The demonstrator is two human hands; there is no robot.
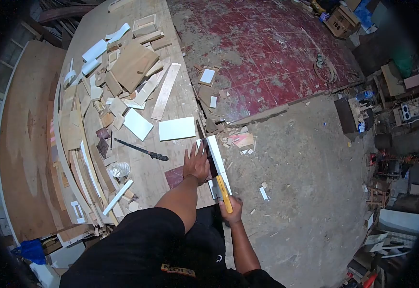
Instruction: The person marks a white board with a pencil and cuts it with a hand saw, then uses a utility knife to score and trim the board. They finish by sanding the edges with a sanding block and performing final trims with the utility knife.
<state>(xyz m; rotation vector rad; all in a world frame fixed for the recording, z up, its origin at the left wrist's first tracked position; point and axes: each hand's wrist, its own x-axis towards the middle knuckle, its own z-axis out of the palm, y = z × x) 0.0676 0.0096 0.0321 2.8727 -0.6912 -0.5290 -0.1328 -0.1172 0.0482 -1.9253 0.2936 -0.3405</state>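
My left hand lies flat with fingers spread, pressing on a dark strip at the table's right edge. Alongside it runs a long white board, which reaches out over the edge. My right hand is closed round a slim yellow-handled tool, whose tip meets the near part of the white board; its working end is too small to make out. A reddish-brown plate lies left of my left wrist. Further left on the table is a black rod-like tool.
White rectangular panels and a heap of wood offcuts cover the table's far part. A clear cup-like object stands at left. Scraps lie on the concrete floor; a dark box stands at right.
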